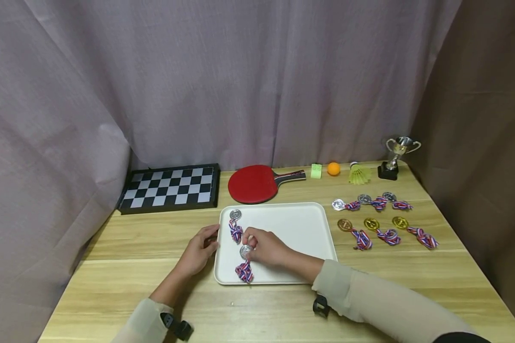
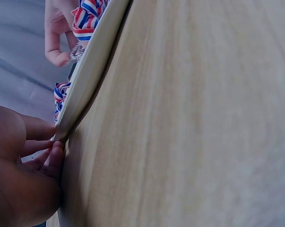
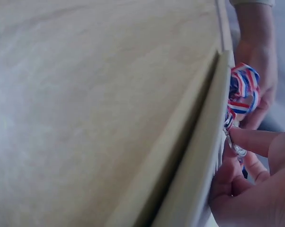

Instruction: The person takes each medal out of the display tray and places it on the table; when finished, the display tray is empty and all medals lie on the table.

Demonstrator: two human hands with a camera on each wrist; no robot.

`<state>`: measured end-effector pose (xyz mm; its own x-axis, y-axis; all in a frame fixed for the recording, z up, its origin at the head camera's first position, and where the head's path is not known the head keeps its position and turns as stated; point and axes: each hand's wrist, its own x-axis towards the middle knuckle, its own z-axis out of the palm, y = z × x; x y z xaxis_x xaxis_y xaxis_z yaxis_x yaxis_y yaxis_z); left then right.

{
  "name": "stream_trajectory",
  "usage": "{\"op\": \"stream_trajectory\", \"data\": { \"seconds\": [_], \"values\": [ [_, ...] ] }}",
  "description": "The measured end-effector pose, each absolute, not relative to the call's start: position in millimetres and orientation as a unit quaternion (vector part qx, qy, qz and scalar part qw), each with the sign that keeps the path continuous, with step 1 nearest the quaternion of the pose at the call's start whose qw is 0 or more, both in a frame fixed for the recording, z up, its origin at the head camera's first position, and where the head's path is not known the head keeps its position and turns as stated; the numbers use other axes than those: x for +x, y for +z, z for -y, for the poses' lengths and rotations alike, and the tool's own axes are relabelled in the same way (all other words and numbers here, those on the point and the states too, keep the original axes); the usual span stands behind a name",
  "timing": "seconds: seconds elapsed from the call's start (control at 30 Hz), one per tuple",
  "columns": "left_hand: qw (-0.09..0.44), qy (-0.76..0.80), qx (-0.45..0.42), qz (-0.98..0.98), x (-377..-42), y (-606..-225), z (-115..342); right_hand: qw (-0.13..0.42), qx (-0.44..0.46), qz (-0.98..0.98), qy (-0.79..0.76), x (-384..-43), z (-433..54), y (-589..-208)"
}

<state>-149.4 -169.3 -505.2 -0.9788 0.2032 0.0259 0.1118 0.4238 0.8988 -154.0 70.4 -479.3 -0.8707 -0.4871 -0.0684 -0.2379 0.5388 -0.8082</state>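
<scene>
A white tray (image 1: 292, 228) lies on the wooden table. My right hand (image 1: 269, 247) pinches a silver medal (image 1: 245, 251) over the tray's left part; its red, white and blue ribbon (image 1: 244, 272) is bunched below it. In the right wrist view, thumb and fingers hold the medal (image 3: 238, 150) by its edge. Behind it on the tray lies another silver medal (image 1: 235, 215) with its ribbon bundled toward me. At the tray's left side my left hand (image 1: 199, 252) grips the rim; the left wrist view shows the fingertips and thumb together on the tray edge (image 2: 81, 90).
Right of the tray lie silver medals (image 1: 364, 199) in a back row, with a bronze medal (image 1: 344, 225) and gold medals (image 1: 371, 224) in front. Along the back are a chessboard (image 1: 172, 188), table tennis bat (image 1: 253, 184), green block (image 1: 316, 171), orange ball (image 1: 333, 168), shuttlecock (image 1: 359, 174) and trophy (image 1: 395, 157).
</scene>
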Motion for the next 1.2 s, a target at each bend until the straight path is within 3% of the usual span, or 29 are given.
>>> {"op": "stream_trajectory", "data": {
  "seconds": [0.63, 1.2],
  "values": [
    [0.049, 0.543, 0.086, -0.834, -148.0, -502.6, 169.2, 0.241, -0.14, -0.757, -0.591, -146.3, -117.6, -459.9],
    [0.051, 0.53, 0.086, -0.842, -148.5, -504.3, 169.8, 0.178, -0.063, -0.787, -0.588, -103.1, -248.5, -455.9]
  ]
}}
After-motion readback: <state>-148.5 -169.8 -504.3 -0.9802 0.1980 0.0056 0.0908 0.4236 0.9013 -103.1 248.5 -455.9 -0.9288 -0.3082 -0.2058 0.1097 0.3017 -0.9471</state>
